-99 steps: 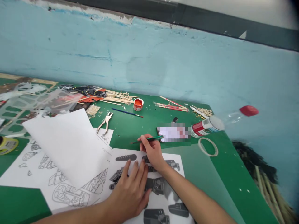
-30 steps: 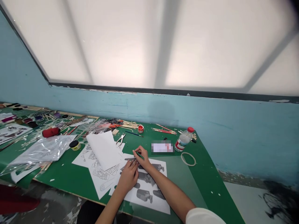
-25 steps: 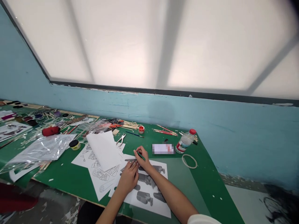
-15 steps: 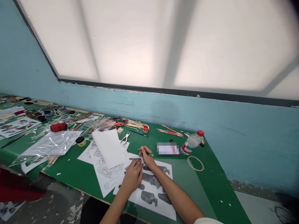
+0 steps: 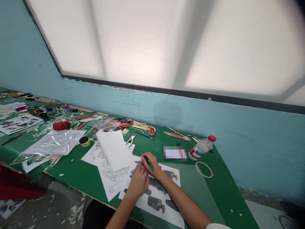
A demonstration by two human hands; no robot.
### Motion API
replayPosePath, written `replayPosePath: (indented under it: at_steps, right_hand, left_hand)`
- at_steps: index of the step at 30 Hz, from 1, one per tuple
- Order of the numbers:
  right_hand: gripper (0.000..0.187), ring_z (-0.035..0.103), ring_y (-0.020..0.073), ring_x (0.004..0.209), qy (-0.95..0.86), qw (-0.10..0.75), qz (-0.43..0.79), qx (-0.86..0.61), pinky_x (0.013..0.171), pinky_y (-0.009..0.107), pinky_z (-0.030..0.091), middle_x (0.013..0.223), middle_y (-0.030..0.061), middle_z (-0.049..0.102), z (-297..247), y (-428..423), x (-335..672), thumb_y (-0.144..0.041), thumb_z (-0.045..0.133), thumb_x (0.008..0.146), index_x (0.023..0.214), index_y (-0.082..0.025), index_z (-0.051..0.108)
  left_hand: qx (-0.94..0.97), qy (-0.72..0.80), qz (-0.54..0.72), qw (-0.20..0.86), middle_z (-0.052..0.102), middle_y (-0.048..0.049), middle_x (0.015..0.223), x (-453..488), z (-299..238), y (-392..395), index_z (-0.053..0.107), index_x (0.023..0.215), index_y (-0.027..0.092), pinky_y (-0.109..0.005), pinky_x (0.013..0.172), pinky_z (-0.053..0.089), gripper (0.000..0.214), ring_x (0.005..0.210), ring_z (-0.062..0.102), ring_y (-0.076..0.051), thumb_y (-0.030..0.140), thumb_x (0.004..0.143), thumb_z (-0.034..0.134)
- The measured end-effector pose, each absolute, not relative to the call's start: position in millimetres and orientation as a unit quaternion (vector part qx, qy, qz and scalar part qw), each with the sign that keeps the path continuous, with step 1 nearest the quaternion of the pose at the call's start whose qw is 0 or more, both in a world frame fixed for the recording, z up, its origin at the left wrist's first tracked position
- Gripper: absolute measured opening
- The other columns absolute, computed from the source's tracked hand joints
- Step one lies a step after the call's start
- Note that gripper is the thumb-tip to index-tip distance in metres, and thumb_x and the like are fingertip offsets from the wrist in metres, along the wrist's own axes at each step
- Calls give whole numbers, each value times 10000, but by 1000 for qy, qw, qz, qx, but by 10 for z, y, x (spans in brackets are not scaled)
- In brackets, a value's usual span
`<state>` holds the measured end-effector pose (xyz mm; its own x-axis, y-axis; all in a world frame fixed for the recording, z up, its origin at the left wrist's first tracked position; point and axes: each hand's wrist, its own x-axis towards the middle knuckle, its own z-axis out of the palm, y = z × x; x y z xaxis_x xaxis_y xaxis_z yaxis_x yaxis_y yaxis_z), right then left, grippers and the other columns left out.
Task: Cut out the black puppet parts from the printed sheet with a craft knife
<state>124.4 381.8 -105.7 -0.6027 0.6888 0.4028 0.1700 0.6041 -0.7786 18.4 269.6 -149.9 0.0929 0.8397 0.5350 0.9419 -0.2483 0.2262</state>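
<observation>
My right hand [image 5: 152, 166] is closed round a green pencil [image 5: 149, 163], whose tip rests on a printed sheet [image 5: 164, 198] with dark grey shapes. My left hand [image 5: 138, 182] lies flat on the same sheet, fingers stretched out beside the pencil tip, holding nothing. Both hands meet near the sheet's top left corner. The sheet lies on a green table [image 5: 221, 194].
More line-drawing sheets [image 5: 111, 168] and a blank white sheet [image 5: 114, 148] lie left of my hands. Behind are pliers [image 5: 131, 140], a red paint pot [image 5: 152, 130], a paintbrush [image 5: 144, 135], a water bottle [image 5: 201, 148], a tape ring [image 5: 204, 169]. Plastic bags [image 5: 54, 144] and clutter lie far left.
The camera has lifted from a close look to a wide one and drifted left. My right hand has swung the pencil from pointing sideways to tip-down on the sheet; the left stays flat.
</observation>
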Motion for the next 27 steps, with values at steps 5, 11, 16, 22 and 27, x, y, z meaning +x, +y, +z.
replayPosePath:
  at_steps: [5, 11, 16, 22, 27]
  right_hand:
    - [273, 682, 212, 1070, -851, 335, 327, -237, 944, 423, 602, 1270, 96, 677, -945, 3807, 1254, -388, 621, 1059, 1247, -196, 671]
    - [307, 692, 214, 1044, -893, 260, 316, -187, 908, 419, 614, 1250, 94, 680, -885, 4038, 1162, -389, 648, 1045, 1264, -174, 659]
    - [313, 690, 221, 1063, -905, 220, 322, -172, 922, 429, 612, 1263, 96, 677, -865, 4301, 977, -389, 649, 1044, 1273, -175, 657]
    - [320, 694, 219, 1049, -900, 209, 350, -154, 913, 427, 614, 1248, 94, 681, -1055, 4379, 865, -391, 653, 1042, 1272, -169, 656]
    - [306, 686, 224, 1077, -887, 230, 375, -143, 939, 437, 605, 1268, 97, 676, -1216, 4370, 911, -391, 645, 1046, 1265, -178, 661]
  left_hand:
    - [-736, -608, -285, 91, 638, -109, 1369, 187, -1497, 2699, 633, 1325, 192, -512, 1022, 570, 380, 1208, 651, -270, 400, 1010, 675]
    - [-736, -613, -273, 93, 626, -113, 1392, 194, -1471, 2680, 624, 1342, 190, -522, 1033, 564, 396, 1230, 643, -279, 392, 1007, 680]
    - [-726, -625, -268, 99, 638, -110, 1367, 223, -1457, 2678, 624, 1339, 187, -515, 1020, 571, 395, 1208, 653, -273, 394, 1007, 680]
    - [-716, -638, -261, 109, 642, -109, 1356, 261, -1412, 2655, 623, 1339, 187, -501, 1002, 581, 393, 1186, 660, -266, 394, 1009, 677]
    - [-715, -643, -249, 116, 644, -108, 1352, 281, -1356, 2632, 624, 1337, 184, -500, 1000, 582, 392, 1186, 661, -266, 389, 1007, 681]
